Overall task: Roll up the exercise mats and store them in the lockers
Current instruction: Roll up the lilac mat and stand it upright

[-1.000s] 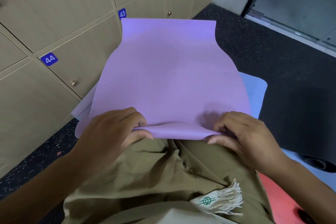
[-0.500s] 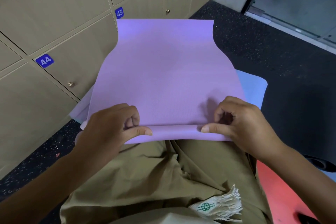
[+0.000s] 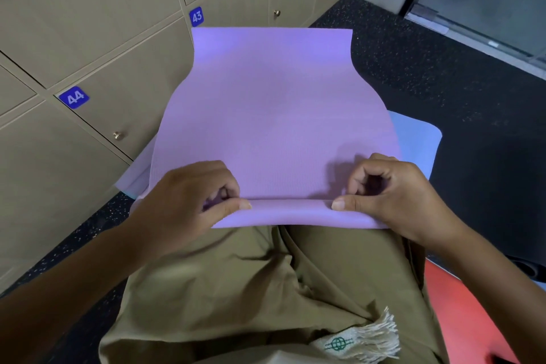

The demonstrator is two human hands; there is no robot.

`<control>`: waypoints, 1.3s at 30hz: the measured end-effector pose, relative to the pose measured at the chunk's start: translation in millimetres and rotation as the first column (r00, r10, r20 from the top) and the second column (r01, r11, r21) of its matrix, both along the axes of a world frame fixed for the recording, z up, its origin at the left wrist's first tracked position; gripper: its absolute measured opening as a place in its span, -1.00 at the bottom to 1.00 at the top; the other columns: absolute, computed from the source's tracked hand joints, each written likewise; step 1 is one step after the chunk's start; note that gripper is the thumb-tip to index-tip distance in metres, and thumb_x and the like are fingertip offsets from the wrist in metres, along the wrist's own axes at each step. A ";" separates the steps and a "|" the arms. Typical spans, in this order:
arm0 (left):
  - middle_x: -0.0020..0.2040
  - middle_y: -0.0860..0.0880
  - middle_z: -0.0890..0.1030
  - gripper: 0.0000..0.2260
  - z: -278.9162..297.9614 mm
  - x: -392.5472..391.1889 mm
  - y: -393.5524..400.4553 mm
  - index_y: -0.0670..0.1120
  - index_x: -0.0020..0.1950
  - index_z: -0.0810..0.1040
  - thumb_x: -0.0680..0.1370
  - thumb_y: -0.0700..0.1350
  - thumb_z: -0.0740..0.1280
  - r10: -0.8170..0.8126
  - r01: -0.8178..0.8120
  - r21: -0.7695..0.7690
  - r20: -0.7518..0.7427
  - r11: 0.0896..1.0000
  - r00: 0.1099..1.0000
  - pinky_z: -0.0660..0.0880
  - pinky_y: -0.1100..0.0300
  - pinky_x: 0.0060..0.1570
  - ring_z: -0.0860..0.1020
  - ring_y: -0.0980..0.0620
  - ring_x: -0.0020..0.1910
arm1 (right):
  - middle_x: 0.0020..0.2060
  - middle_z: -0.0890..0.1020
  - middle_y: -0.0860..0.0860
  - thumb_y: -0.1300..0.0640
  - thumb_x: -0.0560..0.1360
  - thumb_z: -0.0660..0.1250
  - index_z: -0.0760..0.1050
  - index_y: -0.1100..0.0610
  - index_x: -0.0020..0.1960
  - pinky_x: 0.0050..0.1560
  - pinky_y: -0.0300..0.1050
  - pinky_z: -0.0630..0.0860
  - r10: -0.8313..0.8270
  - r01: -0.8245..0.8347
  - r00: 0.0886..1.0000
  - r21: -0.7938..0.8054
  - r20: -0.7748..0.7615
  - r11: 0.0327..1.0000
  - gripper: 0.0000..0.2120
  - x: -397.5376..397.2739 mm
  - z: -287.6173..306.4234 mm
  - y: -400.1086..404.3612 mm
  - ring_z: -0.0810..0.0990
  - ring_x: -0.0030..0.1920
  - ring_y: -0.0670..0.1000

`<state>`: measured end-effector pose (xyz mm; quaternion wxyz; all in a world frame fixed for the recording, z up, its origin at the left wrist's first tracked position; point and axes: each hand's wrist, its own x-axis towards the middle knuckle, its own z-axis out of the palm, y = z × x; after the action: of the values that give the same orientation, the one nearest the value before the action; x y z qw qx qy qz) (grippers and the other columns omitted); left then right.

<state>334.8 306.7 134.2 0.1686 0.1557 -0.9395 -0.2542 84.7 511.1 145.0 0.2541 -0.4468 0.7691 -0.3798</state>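
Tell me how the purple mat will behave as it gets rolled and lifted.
The purple mat is probably floppy: its near edge folds over tightly under the left hand and right hand. It looks thin, so likely light. Once rolled it may spring open unless held, since its far end curls upward.

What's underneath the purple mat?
A light blue mat shows past the purple mat's right and left edges. Whatever lies beneath the middle is covered.
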 end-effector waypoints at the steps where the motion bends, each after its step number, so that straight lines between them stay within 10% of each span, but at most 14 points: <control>1: -0.27 0.13 0.50 -0.70 -0.7 2.7 1.7 -0.06 -0.20 0.56 0.53 0.16 0.35 -0.029 0.028 -0.074 -0.015 0.997 0.999 0.34 0.39 -0.20 0.43 0.14 -0.28 | -0.34 0.55 -0.13 -0.23 0.14 0.58 0.58 0.02 -0.31 -0.20 -0.18 0.41 0.008 -0.008 1.000 0.002 0.001 1.000 -0.63 -0.1 -0.1 -1.0 0.47 -0.25 -0.06; 8: -0.16 0.00 0.58 -0.62 -4.9 13.7 26.4 -0.16 -0.08 0.60 0.54 0.19 0.38 0.028 -0.038 -0.367 -0.034 0.929 0.999 0.39 0.05 -0.17 0.53 -0.10 -0.23 | -0.47 0.50 -0.09 -0.20 0.18 0.59 0.53 0.01 -0.32 -0.32 -0.18 0.35 0.048 -0.047 0.998 -0.013 0.034 0.999 -0.64 -2.9 -1.9 -0.3 0.40 -0.39 -0.09; 13: -0.16 -0.06 0.59 -0.63 -9.3 10.1 37.6 -0.19 -0.06 0.63 0.66 0.10 0.27 0.108 -0.129 -0.478 -0.071 0.869 0.992 0.41 0.00 -0.12 0.56 -0.19 -0.20 | -0.45 0.47 -0.11 -0.23 0.43 0.51 0.49 0.05 -0.37 -0.34 -0.22 0.36 -0.052 -0.104 0.840 -0.255 -0.540 0.961 -0.57 -0.3 -15.6 9.8 0.42 -0.40 -0.08; 19: -0.24 0.05 0.59 -0.50 -16.5 -4.2 21.6 -0.11 -0.16 0.61 0.67 0.24 0.14 0.142 -0.160 -0.265 -0.083 0.951 0.986 0.32 0.14 -0.07 0.48 -0.04 -0.21 | -0.42 0.50 0.05 -0.12 0.50 0.53 0.56 0.21 -0.35 -0.43 -0.02 0.41 -0.105 -0.297 0.521 -0.296 -0.847 0.908 -0.55 -2.7 -20.7 24.9 0.45 -0.43 0.11; 25: -0.28 0.20 0.54 -0.71 -3.3 -14.6 4.7 0.10 -0.22 0.62 0.44 0.28 0.31 0.226 -0.229 0.039 0.077 0.973 0.971 0.23 0.40 -0.04 0.42 0.17 -0.10 | -0.33 0.59 0.09 -0.19 0.50 0.51 0.63 0.23 -0.27 -0.39 0.01 0.42 -0.077 -0.321 0.444 -0.238 -0.893 0.917 -0.53 -10.1 -21.8 26.8 0.52 -0.38 0.16; 30: -0.07 0.31 0.56 -0.85 7.0 -20.2 -5.1 0.12 -0.24 0.63 0.46 0.11 0.52 0.209 -0.232 0.167 0.146 0.958 0.967 0.28 0.49 -0.09 0.47 0.18 -0.01 | -0.35 0.54 0.06 -0.20 0.57 0.41 0.58 0.20 -0.28 -0.38 0.01 0.45 -0.045 -0.283 0.506 -0.216 -0.861 0.934 -0.51 -17.3 -24.1 16.4 0.49 -0.39 0.13; 39: -0.07 0.14 0.55 -0.64 0.4 -18.7 -20.8 -0.01 0.01 0.59 0.44 0.25 0.43 -0.047 0.050 -0.078 0.042 0.996 0.998 0.44 0.16 -0.04 0.54 0.08 -0.12 | -0.37 0.52 -0.13 -0.47 0.39 0.32 0.53 -0.03 -0.27 -0.33 -0.22 0.38 0.158 -0.177 0.895 -0.006 -0.418 0.984 -0.51 -45.7 -4.3 -15.5 0.48 -0.32 -0.04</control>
<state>316.1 285.9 134.6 0.1496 0.1312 -0.9555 -0.2179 39.0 495.6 140.7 0.1066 -0.5874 0.7556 -0.2697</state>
